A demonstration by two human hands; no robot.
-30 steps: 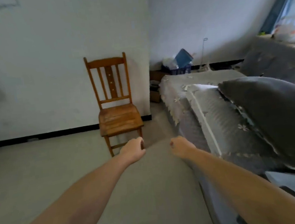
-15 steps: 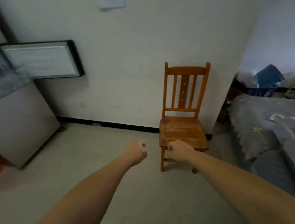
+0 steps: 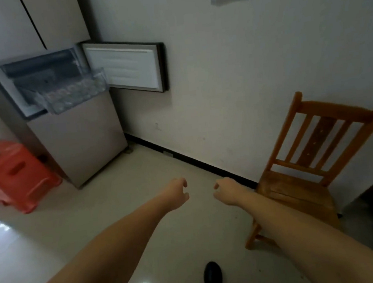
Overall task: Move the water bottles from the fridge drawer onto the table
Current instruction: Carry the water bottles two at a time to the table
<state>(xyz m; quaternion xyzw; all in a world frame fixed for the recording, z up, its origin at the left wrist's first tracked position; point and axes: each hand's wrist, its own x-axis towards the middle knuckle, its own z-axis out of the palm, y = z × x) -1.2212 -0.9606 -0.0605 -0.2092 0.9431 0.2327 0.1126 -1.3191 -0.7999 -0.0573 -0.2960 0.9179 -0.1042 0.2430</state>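
At far left a red stool [image 3: 19, 174] sits on the floor beside the fridge [image 3: 86, 141]. The fridge's middle door [image 3: 127, 68] is swung open against the wall, and the clear drawer [image 3: 73, 94] is pulled out and tilted forward — pale rounded shapes show through its front, probably the bottles, though they are too blurred to count. No worktop is in view.

Both hands hang in front over bare floor, well apart from the fridge. The left hand [image 3: 176, 195] has its grip loosely curled with nothing in it; the right hand [image 3: 227, 193] is the same, empty and half-curled. A wooden chair [image 3: 308, 175] stands against the wall at right.

The step in hand looks like the walk-up to the drawer. To do it well, close in squarely on the drawer's front rather than from the stool side, and keep clear of the open door's edge. Reach in from above, take one bottle round its body per hand, and lift straight up — the drawer's tilt may let the others roll.
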